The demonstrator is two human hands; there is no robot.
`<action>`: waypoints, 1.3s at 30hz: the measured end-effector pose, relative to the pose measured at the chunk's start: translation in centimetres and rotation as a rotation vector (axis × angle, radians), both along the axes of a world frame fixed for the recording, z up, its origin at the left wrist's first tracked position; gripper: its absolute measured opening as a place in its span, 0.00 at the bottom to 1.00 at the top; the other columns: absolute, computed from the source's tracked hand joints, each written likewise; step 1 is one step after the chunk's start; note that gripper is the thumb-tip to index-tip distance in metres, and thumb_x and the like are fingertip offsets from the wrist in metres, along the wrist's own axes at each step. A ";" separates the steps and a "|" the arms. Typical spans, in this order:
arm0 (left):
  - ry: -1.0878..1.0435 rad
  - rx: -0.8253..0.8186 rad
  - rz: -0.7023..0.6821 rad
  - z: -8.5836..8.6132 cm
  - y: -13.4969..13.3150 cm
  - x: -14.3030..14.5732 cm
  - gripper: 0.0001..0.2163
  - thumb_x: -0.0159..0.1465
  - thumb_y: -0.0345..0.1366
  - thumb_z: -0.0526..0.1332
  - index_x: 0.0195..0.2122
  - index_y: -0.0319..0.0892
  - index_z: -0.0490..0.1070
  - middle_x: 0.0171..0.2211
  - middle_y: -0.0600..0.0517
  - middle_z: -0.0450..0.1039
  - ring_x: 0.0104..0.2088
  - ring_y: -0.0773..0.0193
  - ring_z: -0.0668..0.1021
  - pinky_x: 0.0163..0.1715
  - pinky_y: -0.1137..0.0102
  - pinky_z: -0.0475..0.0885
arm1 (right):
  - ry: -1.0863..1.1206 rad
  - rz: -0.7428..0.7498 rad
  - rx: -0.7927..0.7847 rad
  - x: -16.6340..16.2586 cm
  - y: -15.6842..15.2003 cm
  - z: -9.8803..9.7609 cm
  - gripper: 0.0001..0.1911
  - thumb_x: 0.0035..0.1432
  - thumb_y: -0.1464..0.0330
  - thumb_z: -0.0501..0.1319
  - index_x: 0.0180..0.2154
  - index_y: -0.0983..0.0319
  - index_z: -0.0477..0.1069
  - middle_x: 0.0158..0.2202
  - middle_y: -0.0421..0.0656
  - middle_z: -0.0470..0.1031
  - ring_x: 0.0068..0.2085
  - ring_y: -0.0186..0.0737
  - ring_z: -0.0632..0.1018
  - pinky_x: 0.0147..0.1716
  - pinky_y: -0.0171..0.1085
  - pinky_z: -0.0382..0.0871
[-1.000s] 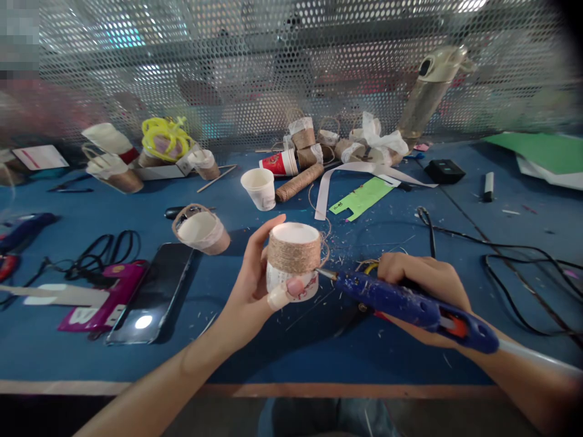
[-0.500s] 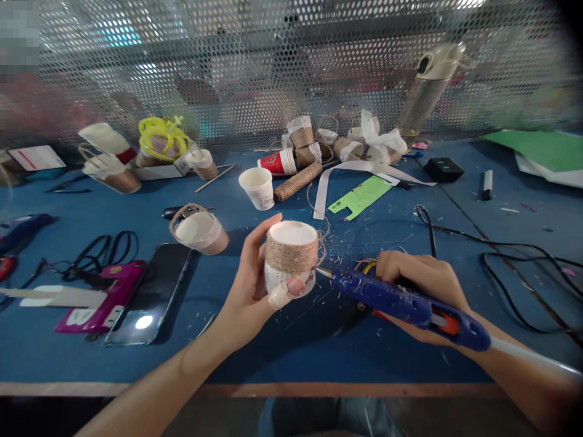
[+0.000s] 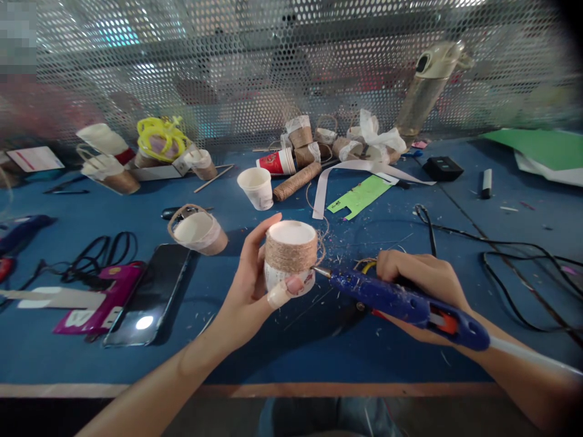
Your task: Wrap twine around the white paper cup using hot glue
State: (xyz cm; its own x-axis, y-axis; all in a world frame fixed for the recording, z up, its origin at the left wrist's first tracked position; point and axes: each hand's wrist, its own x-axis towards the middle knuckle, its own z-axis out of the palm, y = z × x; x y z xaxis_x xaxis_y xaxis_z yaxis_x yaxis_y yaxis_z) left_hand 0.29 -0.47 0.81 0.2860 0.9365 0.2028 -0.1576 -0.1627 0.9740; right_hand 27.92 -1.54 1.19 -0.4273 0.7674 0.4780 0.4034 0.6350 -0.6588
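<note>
My left hand (image 3: 248,291) is closed around a small paper cup (image 3: 290,258) held above the blue table, upside down by the look of it. Brown twine is wound around the cup's upper half. A bandaged thumb presses its lower side. My right hand (image 3: 421,282) grips a blue glue gun (image 3: 401,303). The gun's metal nozzle touches the cup's right side just under the twine band. A loose twine end curls beside the nozzle.
A phone (image 3: 148,294) and pink case (image 3: 102,300) lie left, near a twine-wrapped cup (image 3: 198,230) on its side. A plain white cup (image 3: 257,187), twine spool (image 3: 297,181), white ribbon, green paper (image 3: 359,197) and more cups sit behind. Black cables (image 3: 501,255) run right. A mesh wall backs the table.
The glue gun's nozzle has edged left and up until it meets the cup's side. The cup has lifted slightly in my left hand.
</note>
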 end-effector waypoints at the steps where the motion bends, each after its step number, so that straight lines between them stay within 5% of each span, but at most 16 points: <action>1: -0.010 -0.009 -0.004 -0.1 0.0 -0.1 0.32 0.65 0.37 0.70 0.67 0.65 0.62 0.58 0.53 0.73 0.53 0.54 0.79 0.54 0.61 0.76 | -0.005 0.005 -0.001 0.1 0.0 0.0 0.17 0.52 0.77 0.66 0.33 0.55 0.59 0.28 0.35 0.66 0.26 0.33 0.70 0.27 0.33 0.62; 19: -0.073 -0.178 -0.013 -0.2 0.3 -0.1 0.38 0.59 0.46 0.74 0.69 0.62 0.61 0.63 0.48 0.71 0.55 0.48 0.78 0.54 0.56 0.75 | -0.025 -0.026 -0.020 0.2 0.1 -0.2 0.16 0.51 0.75 0.64 0.32 0.56 0.56 0.26 0.32 0.63 0.24 0.30 0.64 0.25 0.31 0.56; 28: -0.068 -0.225 -0.023 -0.1 0.3 -0.1 0.35 0.62 0.45 0.71 0.70 0.63 0.61 0.64 0.50 0.72 0.60 0.45 0.76 0.61 0.53 0.70 | -0.061 -0.025 -0.001 0.1 0.0 0.0 0.17 0.51 0.77 0.64 0.32 0.56 0.56 0.26 0.32 0.63 0.23 0.29 0.63 0.25 0.32 0.56; 39: -0.159 -0.205 -0.003 -0.4 0.4 -0.1 0.31 0.66 0.41 0.67 0.70 0.64 0.62 0.64 0.53 0.71 0.61 0.49 0.75 0.59 0.58 0.73 | -0.005 -0.095 -0.032 -0.2 0.0 0.1 0.16 0.51 0.77 0.63 0.30 0.56 0.56 0.24 0.31 0.63 0.22 0.30 0.62 0.23 0.33 0.54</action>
State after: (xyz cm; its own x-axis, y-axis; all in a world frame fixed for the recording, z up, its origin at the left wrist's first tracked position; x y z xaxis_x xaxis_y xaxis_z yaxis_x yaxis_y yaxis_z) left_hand 0.21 -0.12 0.41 0.2688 0.9618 0.0514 -0.3113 0.0363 0.9496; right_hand 27.71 -1.52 1.26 -0.3541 0.8197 0.4503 0.4646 0.5720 -0.6760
